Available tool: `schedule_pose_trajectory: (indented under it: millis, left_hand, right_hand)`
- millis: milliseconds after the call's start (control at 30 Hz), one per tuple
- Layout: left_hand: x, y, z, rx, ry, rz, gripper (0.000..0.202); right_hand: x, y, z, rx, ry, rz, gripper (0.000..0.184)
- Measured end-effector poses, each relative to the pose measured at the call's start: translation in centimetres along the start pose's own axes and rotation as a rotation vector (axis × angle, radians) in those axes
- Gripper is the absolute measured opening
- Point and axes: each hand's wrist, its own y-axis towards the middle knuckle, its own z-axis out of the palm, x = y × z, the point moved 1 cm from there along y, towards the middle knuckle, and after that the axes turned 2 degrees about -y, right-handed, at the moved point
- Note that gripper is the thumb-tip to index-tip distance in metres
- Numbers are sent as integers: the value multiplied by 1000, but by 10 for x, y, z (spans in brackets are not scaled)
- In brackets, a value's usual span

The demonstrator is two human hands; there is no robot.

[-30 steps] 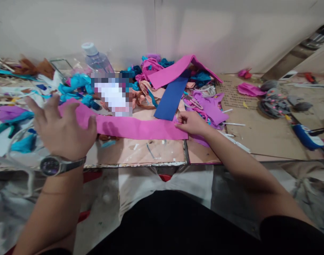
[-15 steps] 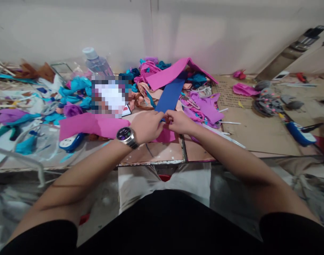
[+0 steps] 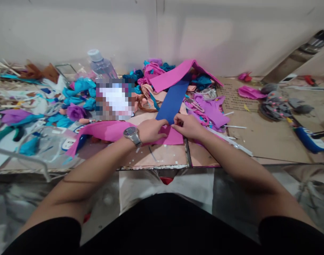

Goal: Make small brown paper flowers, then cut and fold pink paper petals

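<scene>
A long pink foam strip (image 3: 106,130) lies across the board in front of me, its left end curling up off the surface. My left hand (image 3: 150,130), with a watch on the wrist, pinches the strip near its right end. My right hand (image 3: 187,126) is closed on that same right end (image 3: 174,136), fingers pressed to the foam. The two hands sit close together, almost touching. A dark blue foam strip (image 3: 172,101) lies just behind them, running up toward a larger pink sheet (image 3: 175,72).
Heaps of teal, pink and purple foam scraps (image 3: 77,94) and a plastic bottle (image 3: 101,65) crowd the back left. Purple cut pieces (image 3: 212,109) and scissors (image 3: 194,103) lie right of my hands. A cardboard sheet (image 3: 257,124) spreads to the right, with a grey bundle (image 3: 275,106).
My left hand crossed from the strip's far left end over to its right end beside my right hand. The strip's left end has lifted and slid inward.
</scene>
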Motion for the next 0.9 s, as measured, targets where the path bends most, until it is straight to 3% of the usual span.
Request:
schedule_pose_trajectory:
  millis: [200,400,700,900]
  left_hand:
    - [13,-7,-7,26,-39,45,60]
    - [21,-8,1,12,-64,163,48]
    - [20,-10,-3,28,-49,136,47]
    - [19,-11,2,68,-14,162,58]
  right_hand:
    - [-4,3,9,-12,-47,-31,18]
    - [-2,3,13,-9,-31,-33,18]
    - [-6,-5,9,-61,-15,17,11]
    - [-12,-7,14,-62,22,13,10]
